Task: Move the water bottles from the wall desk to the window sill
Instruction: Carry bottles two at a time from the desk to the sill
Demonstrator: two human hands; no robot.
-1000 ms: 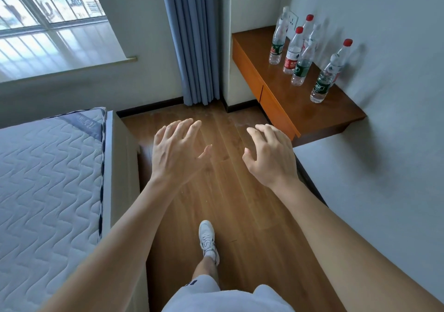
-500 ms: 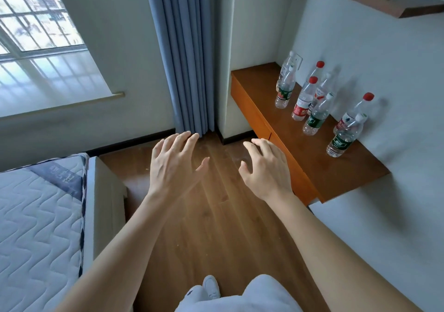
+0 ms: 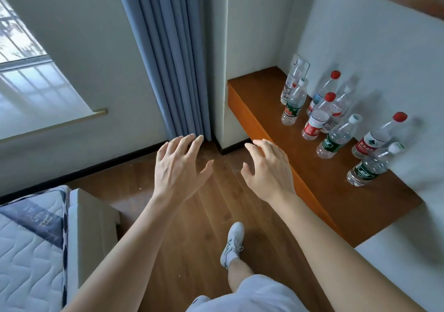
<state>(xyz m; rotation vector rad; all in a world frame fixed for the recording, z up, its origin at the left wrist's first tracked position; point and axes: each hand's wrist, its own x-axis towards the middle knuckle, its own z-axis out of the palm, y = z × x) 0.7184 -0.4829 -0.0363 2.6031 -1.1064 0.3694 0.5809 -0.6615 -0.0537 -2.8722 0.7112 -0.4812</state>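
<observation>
Window sill (image 3: 55, 123): far left; no bottle seen on it.
Left hand (image 3: 177, 167): fingers spread, empty.
Right hand (image 3: 268, 170): fingers apart, empty, beside the surface's front edge.
Water bottles (image 3: 334, 141): all upright along the surface (image 3: 348, 203) back edge.
Change: person has stepped nearer; first grasp judged imminent.

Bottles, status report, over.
Left hand and right hand open, empty, above floor. Bottles upright on desk, untouched; none on visible sill. Nothing between hands and bottles.
</observation>
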